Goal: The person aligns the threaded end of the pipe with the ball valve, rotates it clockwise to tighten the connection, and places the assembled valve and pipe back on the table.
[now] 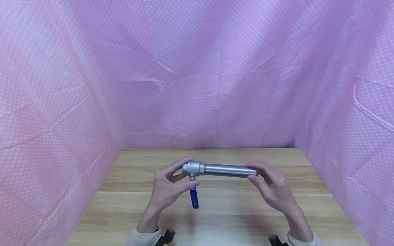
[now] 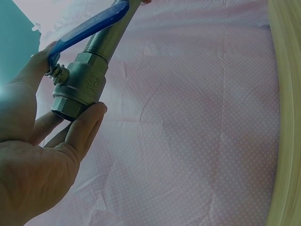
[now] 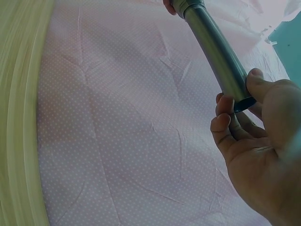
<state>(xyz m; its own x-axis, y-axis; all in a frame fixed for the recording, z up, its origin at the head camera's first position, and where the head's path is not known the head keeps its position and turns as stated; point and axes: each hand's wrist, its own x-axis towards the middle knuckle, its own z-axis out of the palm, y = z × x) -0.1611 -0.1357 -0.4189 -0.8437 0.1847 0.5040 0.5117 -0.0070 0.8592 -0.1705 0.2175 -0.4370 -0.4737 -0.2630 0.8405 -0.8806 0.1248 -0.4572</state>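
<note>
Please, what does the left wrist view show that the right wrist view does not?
Left wrist only: long blue lever handle and lettering on the silver metal valve. Right wrist only: the dark-rimmed end of the smooth silver metal pipe, held by the right hand. Both: the pipe, part of the valve, pink white-dotted cloth, pale wooden table.

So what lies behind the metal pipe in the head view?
Wooden tabletop shows around the metal pipe; the strip directly behind it is covered, so anything there is hidden.
</note>
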